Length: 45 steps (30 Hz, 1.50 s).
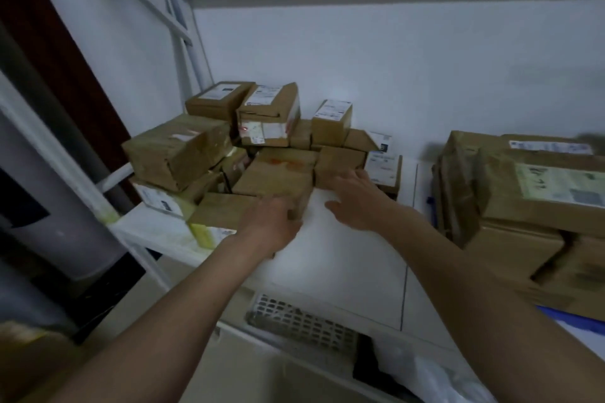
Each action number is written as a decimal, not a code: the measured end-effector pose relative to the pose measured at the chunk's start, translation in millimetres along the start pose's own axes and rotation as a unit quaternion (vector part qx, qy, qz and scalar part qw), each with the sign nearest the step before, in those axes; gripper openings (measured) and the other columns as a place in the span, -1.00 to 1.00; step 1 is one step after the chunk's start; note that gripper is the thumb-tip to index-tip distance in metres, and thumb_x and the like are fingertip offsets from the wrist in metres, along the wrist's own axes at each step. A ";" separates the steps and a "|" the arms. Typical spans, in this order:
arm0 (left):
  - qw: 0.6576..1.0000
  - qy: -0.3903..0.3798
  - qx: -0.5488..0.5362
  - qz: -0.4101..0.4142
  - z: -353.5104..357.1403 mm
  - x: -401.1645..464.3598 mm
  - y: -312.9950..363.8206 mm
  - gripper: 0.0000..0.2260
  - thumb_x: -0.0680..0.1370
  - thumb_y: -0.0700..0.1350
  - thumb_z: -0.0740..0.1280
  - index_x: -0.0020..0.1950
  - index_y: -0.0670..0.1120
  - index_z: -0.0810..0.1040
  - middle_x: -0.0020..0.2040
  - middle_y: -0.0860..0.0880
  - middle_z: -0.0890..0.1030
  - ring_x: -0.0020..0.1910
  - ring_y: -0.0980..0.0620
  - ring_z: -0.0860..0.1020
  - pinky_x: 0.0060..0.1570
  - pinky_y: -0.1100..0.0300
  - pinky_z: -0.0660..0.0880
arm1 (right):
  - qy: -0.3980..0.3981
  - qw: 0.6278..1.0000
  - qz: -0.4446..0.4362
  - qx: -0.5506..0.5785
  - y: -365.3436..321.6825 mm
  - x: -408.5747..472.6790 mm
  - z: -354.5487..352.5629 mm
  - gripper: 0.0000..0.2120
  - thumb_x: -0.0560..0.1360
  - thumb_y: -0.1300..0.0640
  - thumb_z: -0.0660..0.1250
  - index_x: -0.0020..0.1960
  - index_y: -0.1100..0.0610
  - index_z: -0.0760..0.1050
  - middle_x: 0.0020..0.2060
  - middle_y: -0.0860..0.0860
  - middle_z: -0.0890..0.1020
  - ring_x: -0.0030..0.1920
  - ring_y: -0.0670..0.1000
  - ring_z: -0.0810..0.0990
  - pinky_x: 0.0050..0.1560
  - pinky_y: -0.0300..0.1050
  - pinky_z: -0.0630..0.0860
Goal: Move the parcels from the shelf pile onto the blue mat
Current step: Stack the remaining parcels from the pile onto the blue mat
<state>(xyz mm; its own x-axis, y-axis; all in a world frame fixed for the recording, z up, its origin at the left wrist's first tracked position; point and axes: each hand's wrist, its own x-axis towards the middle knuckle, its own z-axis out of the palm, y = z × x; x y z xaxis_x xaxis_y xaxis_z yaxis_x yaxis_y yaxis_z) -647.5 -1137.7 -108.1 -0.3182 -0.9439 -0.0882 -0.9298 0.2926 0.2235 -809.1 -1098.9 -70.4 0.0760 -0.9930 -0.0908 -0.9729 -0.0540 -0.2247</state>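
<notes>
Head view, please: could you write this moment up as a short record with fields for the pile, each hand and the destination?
pile: brown cardboard parcels heaped on the white shelf, against the wall
left hand: left hand grips the near corner of the front parcel
right hand: right hand is open, fingers on the next parcel
destination: second parcel stack at right; blue mat edge shows beneath it

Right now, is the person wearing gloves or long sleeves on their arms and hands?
No. Both hands, the left hand and the right hand, are bare, with no gloves. Both forearms are bare too, with no sleeves showing as far as the picture reaches. I see no watch, rings or bracelets, though the picture is a bit blurry.
</notes>
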 end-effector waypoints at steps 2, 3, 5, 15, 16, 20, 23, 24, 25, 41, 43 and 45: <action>1.000 -0.009 0.003 -0.009 -1.8 -7.2 -24.5 -0.77 0.58 0.01 0.19 0.08 -0.06 0.57 0.15 -0.07 0.59 0.08 -0.08 0.54 -0.01 0.15 0.47 | -0.016 1.000 0.009 0.009 -19.1 7.0 13.5 -0.58 0.61 0.04 0.16 0.43 0.16 0.27 0.42 0.14 0.28 0.42 0.19 0.17 0.35 0.02 0.22; 1.000 -0.012 -0.004 -0.014 -3.6 -11.7 -37.3 -0.75 0.59 0.00 0.18 0.15 -0.05 0.57 0.19 -0.06 0.58 0.12 -0.08 0.53 0.04 0.14 0.47 | -0.021 1.000 0.007 0.012 -29.0 10.6 19.1 -0.58 0.61 0.06 0.16 0.43 0.16 0.26 0.42 0.14 0.28 0.42 0.19 0.18 0.35 0.02 0.22; 0.999 -0.016 -0.023 -0.016 -6.5 -20.1 -64.9 -0.67 0.59 0.01 0.21 0.31 -0.03 0.51 0.30 -0.04 0.52 0.24 -0.07 0.48 0.18 0.10 0.45 | -0.022 1.000 0.000 0.005 -50.3 15.5 28.9 -0.63 0.62 0.11 0.14 0.40 0.18 0.30 0.38 0.15 0.33 0.39 0.18 0.24 0.34 -0.01 0.21; 0.996 -0.024 -0.080 -0.012 -13.2 -34.3 -168.8 -0.57 0.57 0.10 0.27 0.40 0.01 0.38 0.41 -0.04 0.36 0.36 -0.05 0.34 0.25 0.12 0.36 | -0.045 0.997 0.037 0.042 -128.4 44.8 87.6 -0.59 0.56 0.05 0.13 0.38 0.14 0.30 0.33 0.16 0.35 0.40 0.24 0.21 0.37 0.06 0.22; 0.996 -0.027 -0.086 -0.012 -12.2 -33.4 -176.0 -0.57 0.56 0.11 0.29 0.40 0.02 0.39 0.40 -0.04 0.36 0.34 -0.04 0.35 0.24 0.13 0.36 | -0.052 0.997 0.049 0.040 -134.8 45.7 91.7 -0.56 0.57 0.03 0.14 0.41 0.12 0.28 0.37 0.15 0.31 0.41 0.24 0.18 0.38 0.07 0.23; 0.996 -0.043 -0.084 -0.003 -13.4 -29.4 -195.5 -0.54 0.54 0.13 0.30 0.41 0.03 0.39 0.42 -0.05 0.34 0.36 -0.05 0.33 0.25 0.09 0.34 | -0.070 0.993 0.085 0.045 -153.8 48.4 102.8 -0.51 0.59 -0.02 0.17 0.46 0.13 0.23 0.40 0.16 0.26 0.40 0.23 0.17 0.37 0.07 0.25; 0.995 -0.048 -0.089 0.009 -17.2 -25.7 -200.9 -0.55 0.54 0.11 0.31 0.40 0.02 0.41 0.39 -0.07 0.36 0.34 -0.06 0.35 0.22 0.11 0.35 | -0.071 0.992 0.094 0.042 -159.3 51.5 105.3 -0.49 0.58 -0.03 0.17 0.47 0.11 0.22 0.41 0.16 0.26 0.40 0.24 0.17 0.36 0.07 0.26; 0.995 -0.046 -0.091 0.015 -18.0 -23.8 -201.3 -0.56 0.54 0.10 0.32 0.39 0.00 0.42 0.38 -0.07 0.37 0.33 -0.06 0.36 0.21 0.12 0.35 | -0.072 0.992 0.095 0.038 -159.6 52.7 104.3 -0.50 0.57 -0.04 0.18 0.46 0.10 0.23 0.39 0.16 0.27 0.39 0.25 0.19 0.35 0.07 0.27; 0.995 -0.046 -0.091 0.022 -19.6 -22.5 -200.7 -0.57 0.54 0.09 0.32 0.38 -0.01 0.43 0.37 -0.08 0.37 0.33 -0.05 0.36 0.21 0.13 0.35 | -0.070 0.992 0.101 0.036 -158.5 54.5 103.8 -0.52 0.57 -0.05 0.18 0.44 0.09 0.26 0.38 0.16 0.29 0.37 0.25 0.22 0.34 0.07 0.27; 0.915 0.272 -0.287 -0.081 -74.8 47.8 -247.8 -0.15 0.45 0.15 0.42 0.56 -0.08 0.01 0.55 -0.07 0.09 0.52 -0.03 0.03 0.44 0.01 0.10 | 0.009 0.970 0.038 0.242 -195.8 149.5 68.9 -0.57 0.59 -0.05 0.18 0.36 0.16 0.27 0.23 0.00 0.45 0.28 0.08 0.39 0.24 -0.03 0.37; 0.883 0.253 -0.373 -0.131 -84.2 66.2 -262.3 -0.07 0.44 0.14 0.44 0.58 -0.07 -0.10 0.58 -0.05 -0.03 0.55 -0.02 -0.02 0.49 0.01 0.05 | -0.008 0.933 0.038 0.358 -208.2 169.9 71.1 -0.46 0.55 -0.15 0.21 0.40 0.13 0.23 0.27 -0.04 0.45 0.31 0.04 0.39 0.30 0.00 0.38; 0.829 0.236 -0.475 -0.178 -90.8 84.0 -277.2 -0.06 0.45 0.10 0.45 0.58 -0.03 -0.14 0.58 -0.06 0.00 0.53 -0.05 0.09 0.47 0.00 0.15 | -0.030 0.890 0.025 0.455 -220.4 181.6 69.1 -0.33 0.54 -0.17 0.23 0.52 0.09 0.10 0.38 -0.07 0.34 0.40 0.00 0.30 0.41 0.05 0.30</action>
<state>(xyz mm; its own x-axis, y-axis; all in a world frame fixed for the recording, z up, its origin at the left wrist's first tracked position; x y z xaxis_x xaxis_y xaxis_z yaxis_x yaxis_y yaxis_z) -399.7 -1312.0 -89.3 0.2617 -0.9648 0.0265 -0.3120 -0.0586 0.9483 -565.7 -1260.1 -104.4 0.0755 -0.9826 -0.1696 -0.3983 0.1262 -0.9086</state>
